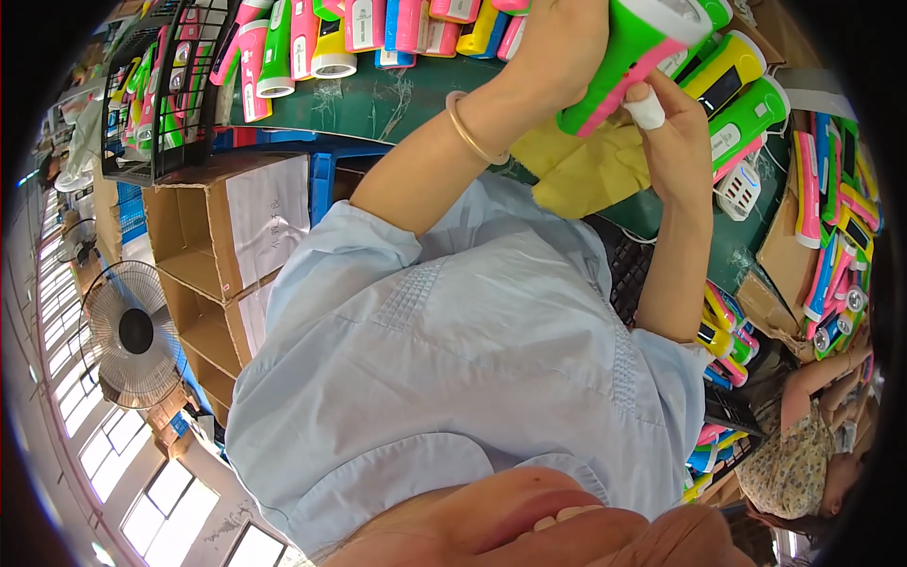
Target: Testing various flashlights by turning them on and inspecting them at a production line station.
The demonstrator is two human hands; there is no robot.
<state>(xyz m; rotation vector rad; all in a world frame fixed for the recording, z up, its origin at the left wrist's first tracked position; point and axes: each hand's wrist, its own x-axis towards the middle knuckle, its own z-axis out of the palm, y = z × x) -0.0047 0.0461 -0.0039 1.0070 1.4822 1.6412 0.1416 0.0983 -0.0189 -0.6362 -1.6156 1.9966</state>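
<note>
Fan: a round black wire-caged fan [135, 331] stands at the far left.
Basket: a black wire basket [135, 173] holds brightly coloured plastic torches.
Carton: an open brown cardboard box with compartments [189, 227] has a white paper sheet [269, 213] on its side.
Torch row: pink, green, yellow and blue plastic torches with white rims [276, 57] lie along the dark green table [378, 99].
Left hand: the left hand [572, 47], a gold-coloured bangle [470, 132] on its forearm, is against the held torch's left side; its fingers are out of sight, so I cannot tell how far they close.
Held torch: a green and pink plastic torch with a white head [631, 59] is raised between both hands, above a crumpled yellow cloth [590, 175].
Right hand: the right hand [675, 142], white tape [646, 110] around its thumb, grips the torch's pink edge.
Charger: a white multi-port plastic charger [740, 192] sits beside more torches.
Co-worker: a person in a patterned top [789, 463] is at the lower right.
</note>
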